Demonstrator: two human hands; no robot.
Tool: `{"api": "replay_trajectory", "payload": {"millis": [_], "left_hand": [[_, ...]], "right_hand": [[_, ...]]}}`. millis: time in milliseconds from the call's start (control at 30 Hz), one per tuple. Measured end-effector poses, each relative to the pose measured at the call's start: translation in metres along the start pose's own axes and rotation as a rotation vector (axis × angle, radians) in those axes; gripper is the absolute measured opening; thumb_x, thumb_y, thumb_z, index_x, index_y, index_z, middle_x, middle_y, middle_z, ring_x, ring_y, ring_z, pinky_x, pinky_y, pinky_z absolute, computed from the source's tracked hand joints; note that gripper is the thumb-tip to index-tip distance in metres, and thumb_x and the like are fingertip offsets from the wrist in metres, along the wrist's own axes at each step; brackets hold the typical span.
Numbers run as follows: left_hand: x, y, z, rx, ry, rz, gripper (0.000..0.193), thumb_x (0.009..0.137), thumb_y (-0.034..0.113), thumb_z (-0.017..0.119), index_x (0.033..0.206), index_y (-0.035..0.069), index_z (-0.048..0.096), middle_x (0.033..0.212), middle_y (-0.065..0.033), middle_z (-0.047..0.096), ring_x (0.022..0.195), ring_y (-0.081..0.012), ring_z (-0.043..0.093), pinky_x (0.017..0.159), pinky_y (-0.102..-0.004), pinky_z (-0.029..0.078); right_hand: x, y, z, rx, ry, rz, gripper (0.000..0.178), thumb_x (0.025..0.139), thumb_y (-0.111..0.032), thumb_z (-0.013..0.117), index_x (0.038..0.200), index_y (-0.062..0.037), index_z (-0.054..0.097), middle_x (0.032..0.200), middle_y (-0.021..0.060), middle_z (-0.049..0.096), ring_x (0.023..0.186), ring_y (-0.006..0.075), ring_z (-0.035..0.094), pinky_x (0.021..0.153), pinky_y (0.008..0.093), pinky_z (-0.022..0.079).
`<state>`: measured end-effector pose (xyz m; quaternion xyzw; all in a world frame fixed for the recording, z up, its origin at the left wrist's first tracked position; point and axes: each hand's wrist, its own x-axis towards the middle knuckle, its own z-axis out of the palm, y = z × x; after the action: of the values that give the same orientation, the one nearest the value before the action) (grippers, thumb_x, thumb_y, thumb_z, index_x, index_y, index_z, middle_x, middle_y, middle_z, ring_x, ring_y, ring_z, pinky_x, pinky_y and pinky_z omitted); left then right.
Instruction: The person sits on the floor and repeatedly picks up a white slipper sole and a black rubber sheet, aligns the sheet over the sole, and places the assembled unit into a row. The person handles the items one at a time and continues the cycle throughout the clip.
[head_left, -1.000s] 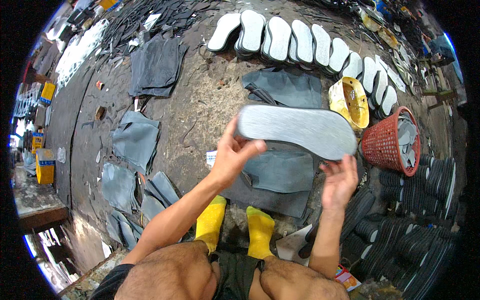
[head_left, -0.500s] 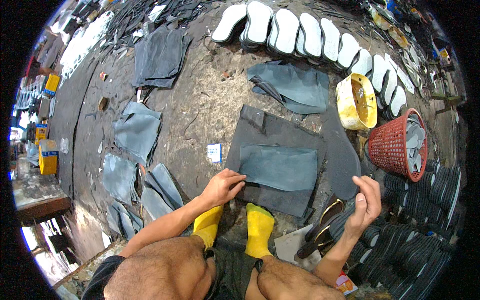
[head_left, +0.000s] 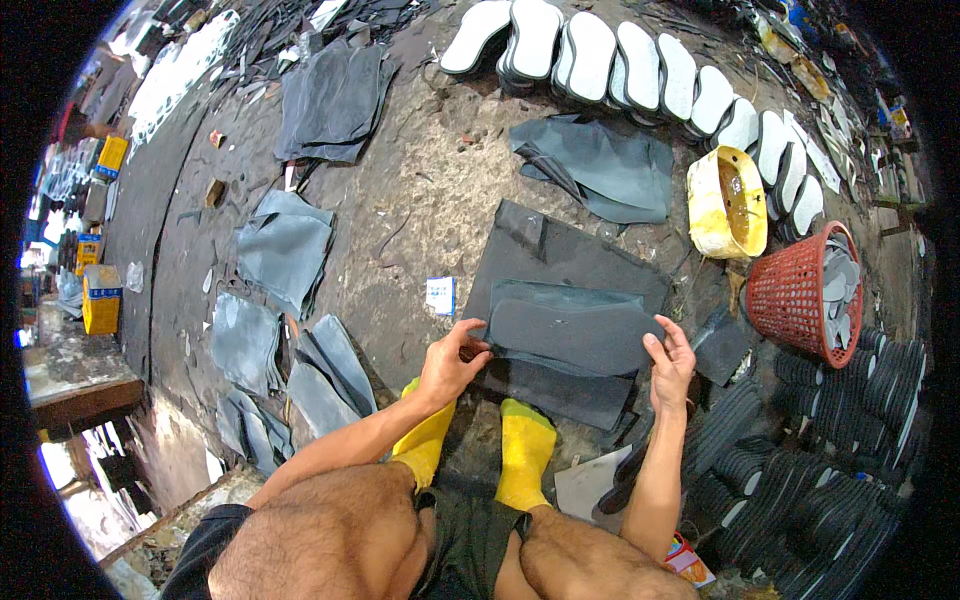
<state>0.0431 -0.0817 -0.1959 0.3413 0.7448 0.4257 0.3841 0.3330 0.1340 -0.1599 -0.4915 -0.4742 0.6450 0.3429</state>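
A dark grey sole-shaped piece (head_left: 570,338) lies lengthwise over a blue-grey rubber sheet (head_left: 570,292), whose far edge shows beyond it. Both are on a larger black mat (head_left: 560,247) in front of my feet. My left hand (head_left: 452,362) has its thumb and fingers closed at the left end of the sole piece. At the right end, my right hand (head_left: 671,365) grips the tip between thumb and fingers. Whether the sole piece rests fully flat on the sheet, I cannot tell.
Stacks of blue-grey sheets (head_left: 285,250) lie to the left. White-topped soles (head_left: 590,60) form an arc at the far right. A yellow container (head_left: 698,215) stands near a red basket (head_left: 790,295) of grey scraps. Rows of black soles (head_left: 830,510) fill the lower right.
The sole piece has moved from the right of the mat onto the sheet and turned sideways. My right hand has come left and closed on its end; my left hand has shifted slightly.
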Motion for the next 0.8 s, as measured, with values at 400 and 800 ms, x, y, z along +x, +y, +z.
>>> {"api": "replay_trajectory", "payload": {"millis": [400,800], "left_hand": [[0.004,0.0,-0.005,0.115,0.02,0.171,0.044,0.078,0.001,0.08,0.121,0.004,0.07,0.094,-0.0109,0.069,0.077,-0.0195,0.069,0.071,-0.0311,0.058],[0.004,0.0,-0.003,0.082,0.025,0.109,0.046,0.078,0.0,0.081,0.122,0.003,0.071,0.095,-0.0106,0.068,0.078,-0.0182,0.071,0.07,-0.0298,0.059]], "right_hand": [[-0.002,0.025,-0.002,-0.063,0.007,0.063,0.042,0.088,-0.001,0.075,0.128,0.0006,0.064,0.116,0.0062,0.067,0.104,0.0134,0.062,0.095,0.0273,0.047],[0.0,0.03,-0.003,-0.039,-0.017,0.102,0.042,0.089,-0.001,0.074,0.13,0.0009,0.063,0.118,0.0065,0.067,0.106,0.0137,0.062,0.097,0.0279,0.047]]}}
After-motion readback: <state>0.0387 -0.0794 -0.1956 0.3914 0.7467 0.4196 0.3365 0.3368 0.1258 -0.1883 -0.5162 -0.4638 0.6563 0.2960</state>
